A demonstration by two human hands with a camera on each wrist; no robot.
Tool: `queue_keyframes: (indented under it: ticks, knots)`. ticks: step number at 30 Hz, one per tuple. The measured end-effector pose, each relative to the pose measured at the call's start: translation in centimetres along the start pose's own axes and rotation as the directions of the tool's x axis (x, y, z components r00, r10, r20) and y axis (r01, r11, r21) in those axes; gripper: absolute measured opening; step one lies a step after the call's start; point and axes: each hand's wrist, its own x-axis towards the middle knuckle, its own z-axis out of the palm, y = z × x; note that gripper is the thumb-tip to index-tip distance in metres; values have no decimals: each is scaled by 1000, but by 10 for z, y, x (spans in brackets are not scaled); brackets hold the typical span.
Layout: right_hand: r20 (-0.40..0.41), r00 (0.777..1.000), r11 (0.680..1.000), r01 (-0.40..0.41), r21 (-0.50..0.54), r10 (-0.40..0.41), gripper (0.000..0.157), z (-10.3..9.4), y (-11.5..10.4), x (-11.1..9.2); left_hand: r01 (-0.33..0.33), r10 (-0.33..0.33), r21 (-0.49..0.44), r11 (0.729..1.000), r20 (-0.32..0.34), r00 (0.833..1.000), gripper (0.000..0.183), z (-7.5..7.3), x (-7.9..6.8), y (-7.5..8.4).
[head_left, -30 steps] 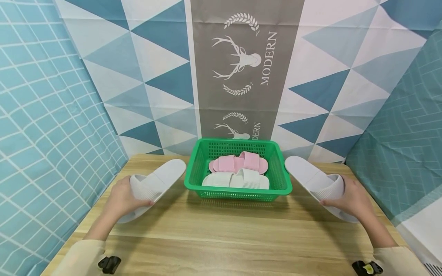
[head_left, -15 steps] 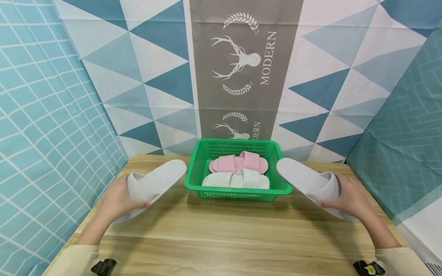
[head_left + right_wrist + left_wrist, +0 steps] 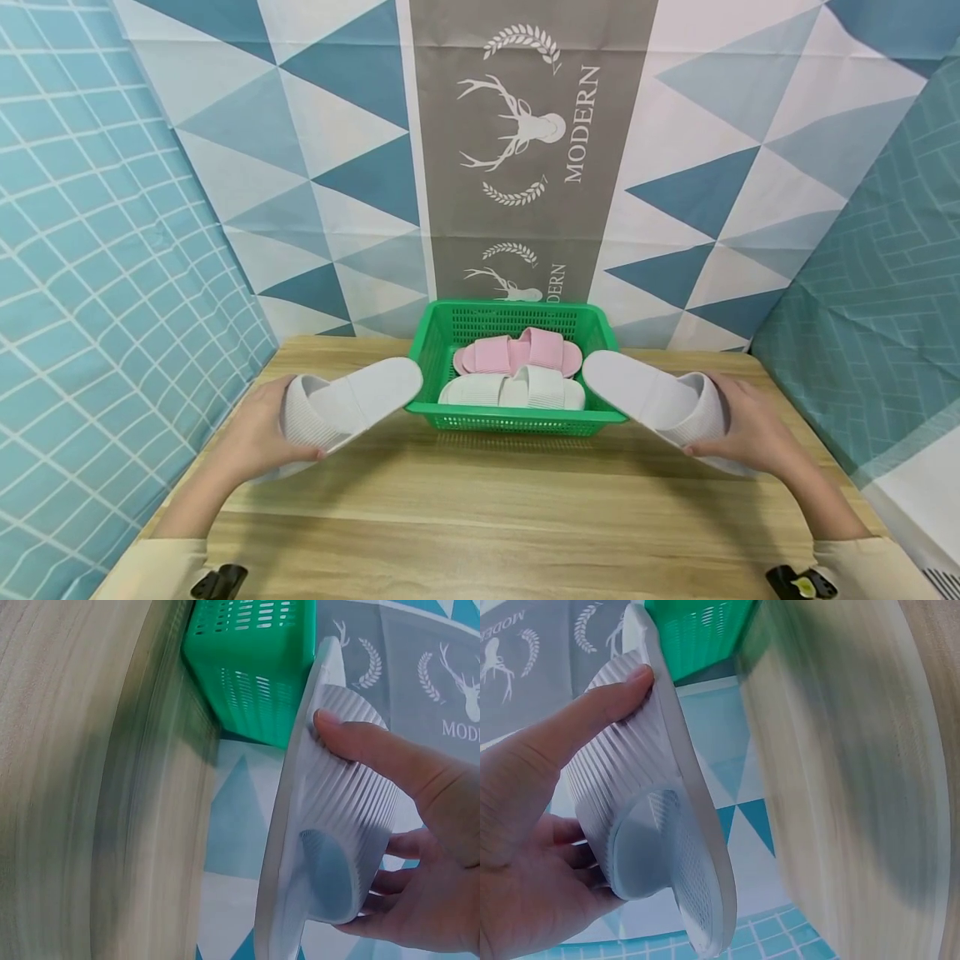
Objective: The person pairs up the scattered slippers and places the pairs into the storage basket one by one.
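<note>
While left grip [image 3: 262, 429] and right grip [image 3: 747, 429] clasp left slipper [image 3: 367, 393] and right slipper [image 3: 637, 389] by their straps [image 3: 303, 419], a steady hold should keep both tips [image 3: 405, 377] from knocking the green basket [image 3: 517, 422] ahead, between them.

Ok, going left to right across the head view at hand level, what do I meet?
Left hand, slipper, basket, other slipper, right hand.
</note>
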Motion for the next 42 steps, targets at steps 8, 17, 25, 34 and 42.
queue_keyframes:
  ticks: [8,17,25,34,42]
  knots:
    - [12,994,994,107,14,-108,109,0,-8,2,-64,64,-16,998,0,998,112,-2,2,6]
    - [26,988,988,152,7,-152,108,1,-12,2,-147,147,-13,989,-2,989,112,-2,5,14]
    - [69,984,986,164,30,-166,107,0,-19,3,-232,233,-34,972,23,972,109,0,3,20]
    - [60,979,980,195,36,-197,107,1,-25,1,-275,276,-40,961,25,961,110,0,2,27]
    - [78,964,967,252,40,-255,106,3,-29,-1,-273,273,-11,962,48,961,111,2,-1,31]
